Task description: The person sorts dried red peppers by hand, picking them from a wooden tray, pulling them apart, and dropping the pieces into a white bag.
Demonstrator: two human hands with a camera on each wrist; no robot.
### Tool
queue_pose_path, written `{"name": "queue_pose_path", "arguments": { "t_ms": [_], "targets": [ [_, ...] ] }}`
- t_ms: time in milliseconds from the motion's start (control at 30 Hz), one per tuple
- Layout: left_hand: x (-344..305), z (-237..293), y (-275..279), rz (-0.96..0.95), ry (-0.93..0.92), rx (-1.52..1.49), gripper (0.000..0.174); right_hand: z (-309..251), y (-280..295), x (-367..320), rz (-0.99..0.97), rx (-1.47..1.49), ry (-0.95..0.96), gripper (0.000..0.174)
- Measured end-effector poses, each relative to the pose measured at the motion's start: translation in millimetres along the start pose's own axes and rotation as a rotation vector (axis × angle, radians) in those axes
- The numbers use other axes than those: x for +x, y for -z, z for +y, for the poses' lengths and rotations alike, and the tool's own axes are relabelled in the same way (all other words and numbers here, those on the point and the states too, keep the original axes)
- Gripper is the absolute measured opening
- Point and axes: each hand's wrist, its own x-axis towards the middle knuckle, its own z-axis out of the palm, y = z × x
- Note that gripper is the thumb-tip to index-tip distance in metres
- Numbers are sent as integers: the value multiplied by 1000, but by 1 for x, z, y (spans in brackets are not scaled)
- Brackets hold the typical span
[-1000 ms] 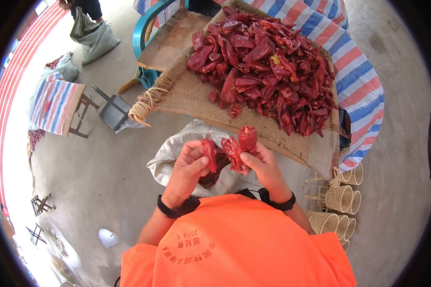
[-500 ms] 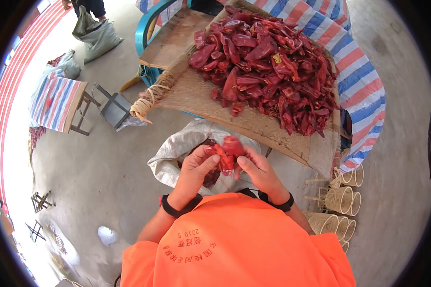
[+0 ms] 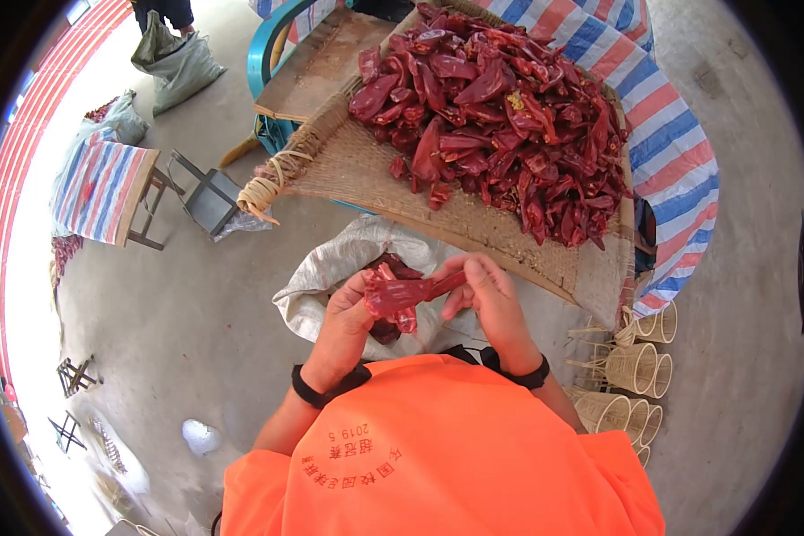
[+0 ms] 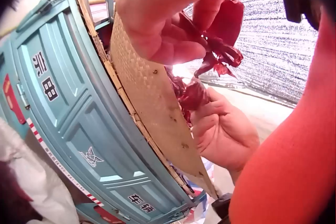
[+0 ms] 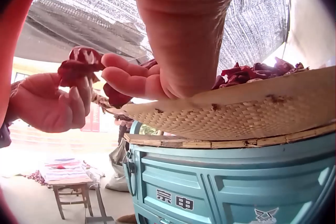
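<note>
Teal cart (image 4: 100, 124): stands in front of the person and bears the tray; apparently serves as a table, lifting the load to working height.

Tray (image 3: 357, 179): woven, laid over the cart top, perhaps to keep the load together.

Heap (image 3: 496, 134): red peppers, massed away from the near edge, where bare weave shows.

Sack (image 3: 317, 277): white, below the hands, mouth open, red pieces inside; likely set there for short reach.

Left hand (image 3: 341, 320): fingers bent, thumb closed on the pepper's broad end, seemingly to steady it.

Right hand (image 3: 496, 299): thumb and forefinger pinch the narrow end; remaining fingers looser.

Pepper (image 3: 400, 297): spans the two hands above the sack, probably gripped at both ends for control.

Second piece (image 3: 406, 320): bunched beneath the pepper; its hold is partly hidden.
</note>
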Motion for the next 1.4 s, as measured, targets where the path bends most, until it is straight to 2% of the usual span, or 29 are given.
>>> {"name": "queue_pose_path", "arguments": {
  "t_ms": [200, 300, 400, 500, 700, 800, 900, 1067, 1200, 1267, 1400],
  "targets": [
    [-11, 2, 10, 171, 46, 361, 14, -3, 9, -1, 35, 182, 77, 41],
    [-14, -12, 34, 68, 81, 573, 15, -1, 14, -2, 31, 294, 115, 39],
    [-13, -31, 42, 151, 95, 761, 13, 1, 16, -3, 7, 461, 116, 38],
    [-7, -44, 54, 149, 25, 1105, 14, 3, 17, -5, 7, 569, 91, 36],
    [8, -86, 104, 136, -206, 1349, 21, 5, 21, -6, -11, 644, 78, 36],
    [5, -87, 104, 222, 130, 1050, 19, 5, 24, -8, -12, 660, 68, 35],
    [2, -85, 100, 229, 112, 747, 15, 5, 26, -9, -30, 714, 52, 35],
    [-4, -68, 78, 173, 84, 544, 11, 6, 28, -8, -82, 781, 76, 36],
    [-6, -57, 69, 147, 97, 409, 12, -1, 21, -8, -167, 569, 164, 37],
    [-7, -60, 74, 180, 113, 454, 15, -4, 17, -8, -218, 475, 196, 37],
    [-8, -63, 80, 239, 161, 575, 22, -3, 8, -10, -200, 174, 200, 35]
  ]
}}
